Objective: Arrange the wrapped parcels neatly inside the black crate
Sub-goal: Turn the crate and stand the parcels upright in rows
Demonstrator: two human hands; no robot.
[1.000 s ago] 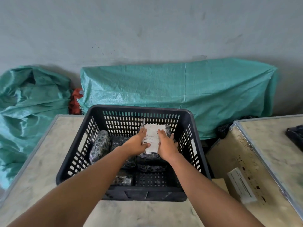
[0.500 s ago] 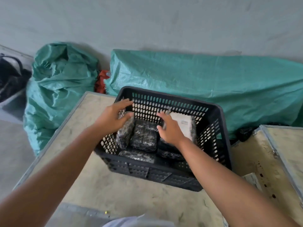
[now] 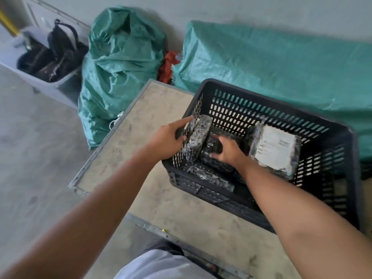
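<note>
Our left hand (image 3: 168,140): arm outstretched, fingers curled in a grip. Our right hand (image 3: 228,152): palm down, fingers spread.

Black crate (image 3: 271,101) open at the top, its slotted walls closing in all four sides, floor crowded with wrapped parcels (image 3: 213,179) at centre frame, labelled parcel (image 3: 274,147) filling the right part, bare tabletop (image 3: 128,141) left of the crate, green sacks (image 3: 118,63) along the wall behind.

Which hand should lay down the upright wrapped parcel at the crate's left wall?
Left, probably. The left hand already grips the upright plastic-wrapped dark parcel against the black slotted plastic crate wall. The right hand is pressed on the flat wrapped parcel beside it.
</note>
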